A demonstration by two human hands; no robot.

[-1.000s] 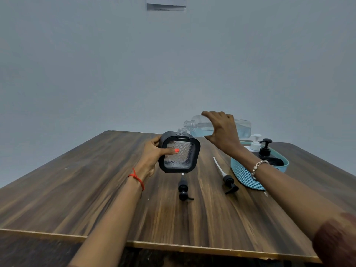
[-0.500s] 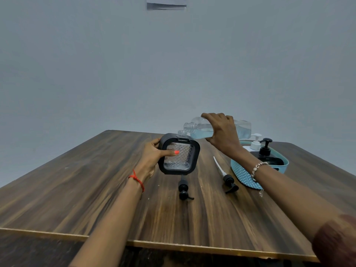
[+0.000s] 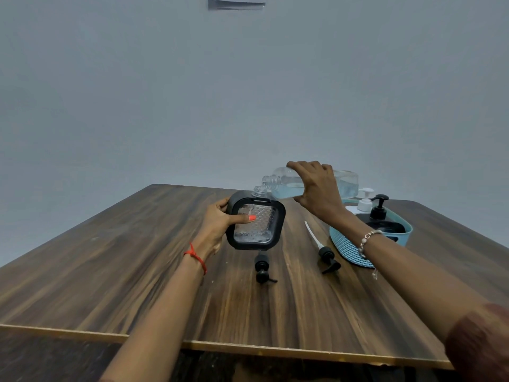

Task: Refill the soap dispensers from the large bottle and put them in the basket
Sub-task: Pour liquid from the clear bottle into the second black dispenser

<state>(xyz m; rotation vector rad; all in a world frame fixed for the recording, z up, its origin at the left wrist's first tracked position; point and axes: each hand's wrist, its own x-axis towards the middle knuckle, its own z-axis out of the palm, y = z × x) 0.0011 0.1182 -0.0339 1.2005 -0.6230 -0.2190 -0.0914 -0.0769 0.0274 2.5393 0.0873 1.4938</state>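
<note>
Head view: left hand [image 3: 217, 224] grips the square dispenser [image 3: 256, 220] above the wooden table [image 3: 137, 271], thumb across its clear front; right hand [image 3: 316, 188] wraps the tipped large bottle [image 3: 286, 183], mouth at the dispenser's neck; basket [image 3: 347, 246] sits right.

Wooden table [image 3: 110, 271] holds short pump [image 3: 263, 269], long-tubed pump [image 3: 325, 256] and blue basket [image 3: 343, 244].

A person, sparsely adorned.
Left hand [image 3: 217, 221]: red thread [image 3: 196, 257] knotted at the wrist, thumbnail [image 3: 252, 217] painted orange-red. Right hand [image 3: 316, 188]: pale bead bracelet [image 3: 367, 238], perhaps with a small dangling charm; rust-brown sleeve [image 3: 479, 343] near the elbow.
</note>
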